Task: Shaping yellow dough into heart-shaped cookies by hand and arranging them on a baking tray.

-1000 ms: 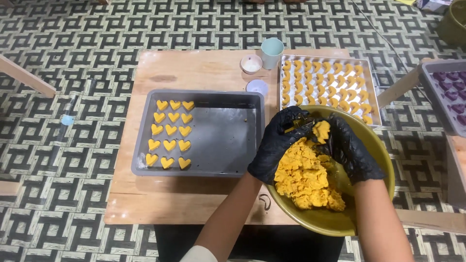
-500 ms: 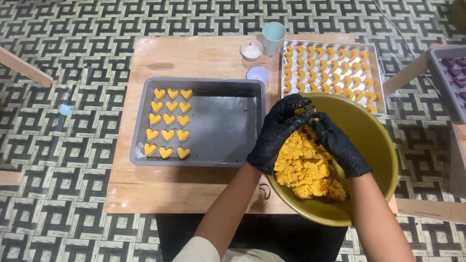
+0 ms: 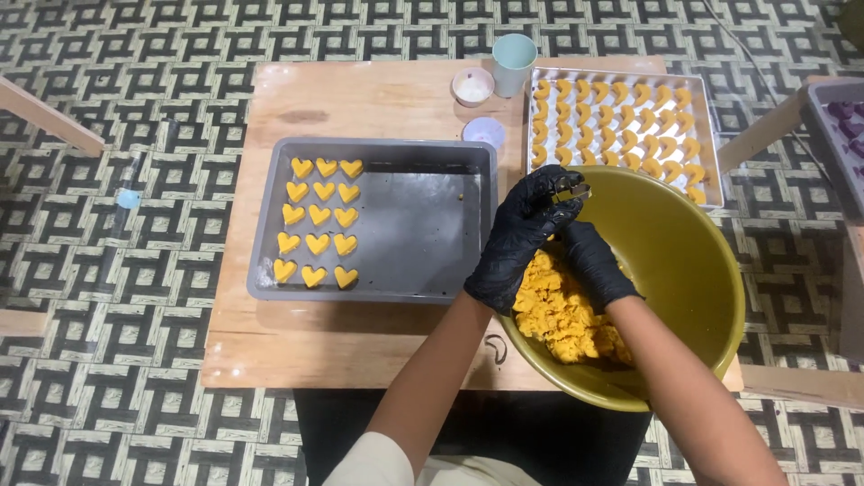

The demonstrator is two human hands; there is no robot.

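A: Quick pass, big to small. What was on the low square wooden table (image 3: 378, 99)?

B: It stood on a black-and-white patterned floor mat (image 3: 135, 54). The large olive-green round bowl (image 3: 693, 270) hung over the table's near right corner, close to the body, likely so both hands could work inside it. A lump of crumbly orange dough (image 3: 562, 315) lay in its near-left side.

A: Trays?

B: A grey rectangular baking tray (image 3: 423, 225) sat left of the bowl, with small orange heart-shaped pieces (image 3: 317, 216) in neat rows at its left end, the rest bare. A pale tray packed with orange crescent pieces (image 3: 621, 121) sat behind the bowl.

A: Hands?

B: Both in black gloves. The left hand (image 3: 522, 238) had its fingers curled closed around a small shiny metal cutter (image 3: 571, 189), held above the dough. The right hand (image 3: 594, 265) lay just under it, fingers bent toward the cutter; whether it gripped anything, I couldn't tell, the left hand covered it.

A: Small stuff?

B: A pale blue cup (image 3: 514, 63), a small pink dish of white powder (image 3: 472, 86) and a little lilac round lid (image 3: 484, 132), all at the back within reach.
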